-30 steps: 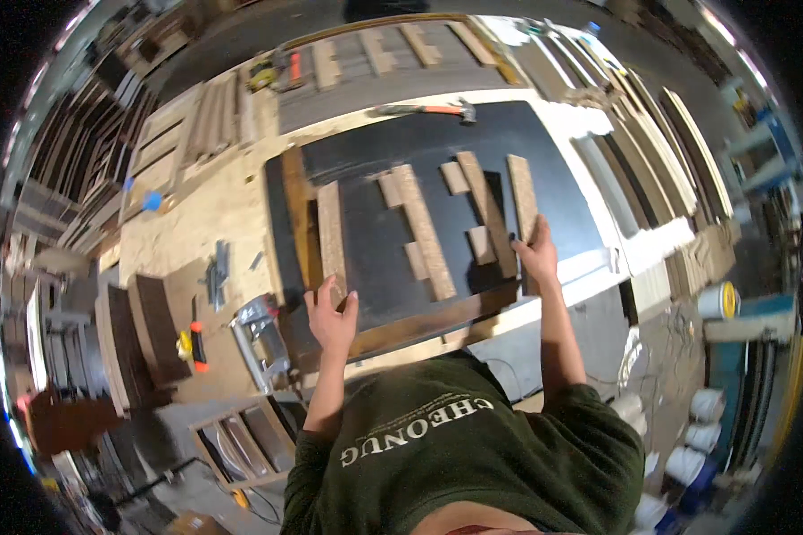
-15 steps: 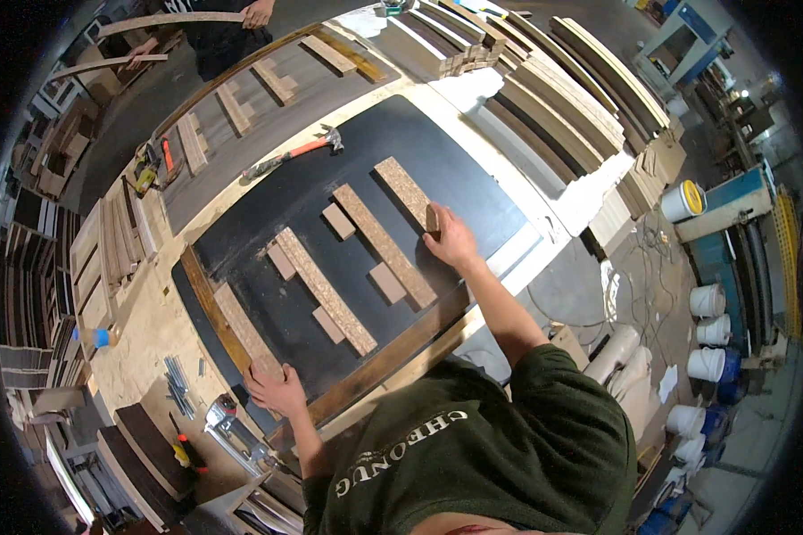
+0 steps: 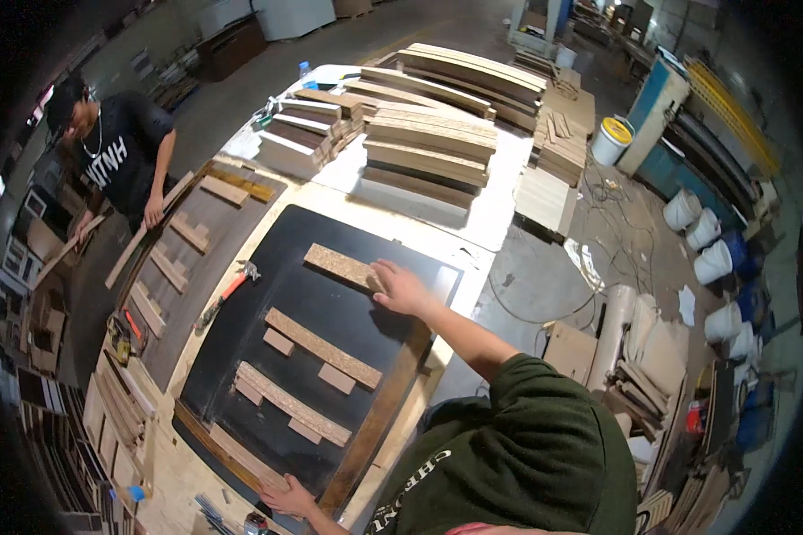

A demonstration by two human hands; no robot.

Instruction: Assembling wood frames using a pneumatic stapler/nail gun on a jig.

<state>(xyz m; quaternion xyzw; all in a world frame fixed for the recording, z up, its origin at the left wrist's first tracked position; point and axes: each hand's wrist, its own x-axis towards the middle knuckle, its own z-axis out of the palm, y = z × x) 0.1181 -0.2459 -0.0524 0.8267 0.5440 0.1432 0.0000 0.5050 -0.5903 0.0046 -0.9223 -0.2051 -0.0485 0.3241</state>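
A black panel lies on the wooden worktable, with several chipboard strips across it. My right hand has its fingers over the near end of the farthest strip. My left hand lies with fingers stretched over the near end of the leftmost strip. Two middle strips, an upper one and a lower one, lie untouched between my hands, with small pinkish blocks against their sides. A brown wooden rail runs along the panel's near edge.
A hammer rests at the panel's left edge. Beyond it, a co-worker handles long strips over a second panel. Curved wooden pieces are stacked at the far side. Cables trail on the floor at right.
The view has turned, so the panel sits lower and the co-worker shows more fully. Both hands remain at the ends of the same two strips.
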